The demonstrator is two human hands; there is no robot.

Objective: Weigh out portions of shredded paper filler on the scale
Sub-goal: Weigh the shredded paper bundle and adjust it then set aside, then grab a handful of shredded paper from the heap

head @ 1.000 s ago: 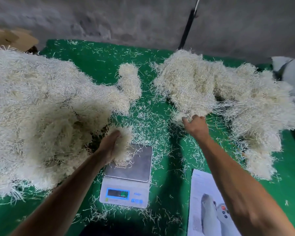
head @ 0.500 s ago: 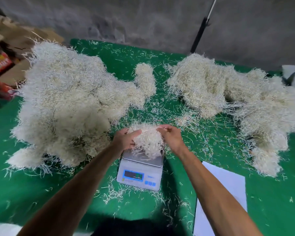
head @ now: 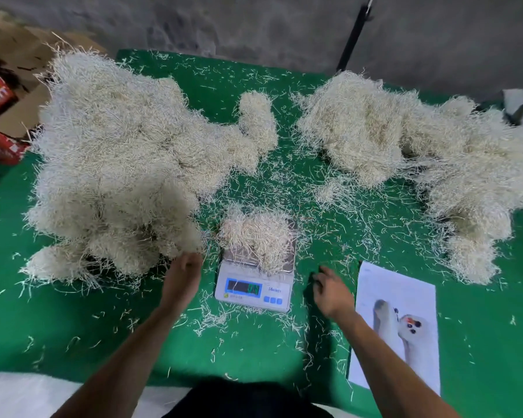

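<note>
I see a small portion of shredded paper on the scale, just beyond and between my left hand and right hand, both with fingers loosely curled and holding nothing, big heap beyond the left on the green bench.

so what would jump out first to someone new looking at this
Two big heaps of pale shredded paper, a left heap and a right heap, cover the green table. Between them a small portion sits on the white scale, with the left hand and right hand either side.
</note>
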